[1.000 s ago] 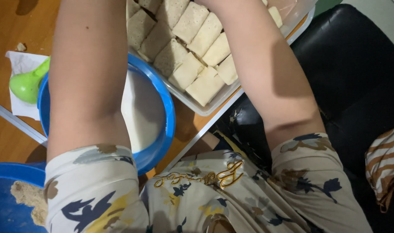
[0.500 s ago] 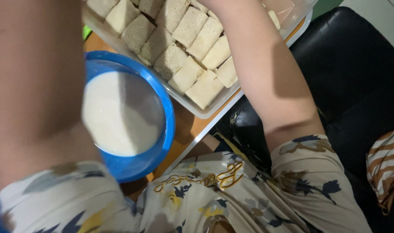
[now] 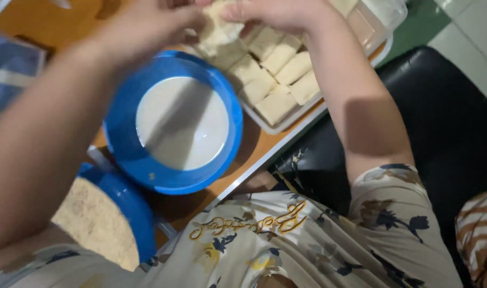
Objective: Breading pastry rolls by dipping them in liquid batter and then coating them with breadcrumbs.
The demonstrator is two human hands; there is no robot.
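Both hands, left hand (image 3: 147, 26) and right hand (image 3: 278, 13), pinch one pale wrapped piece (image 3: 218, 29) with fingers pressed together above the clear tray (image 3: 329, 104), where many finished pieces (image 3: 278, 80) lie, beside the blue bowl (image 3: 171, 128) of white liquid.

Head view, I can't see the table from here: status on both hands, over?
Left hand and right hand both pinching one pale dough piece above the clear tray. Blue bowl of white liquid just below. Nothing blocking.
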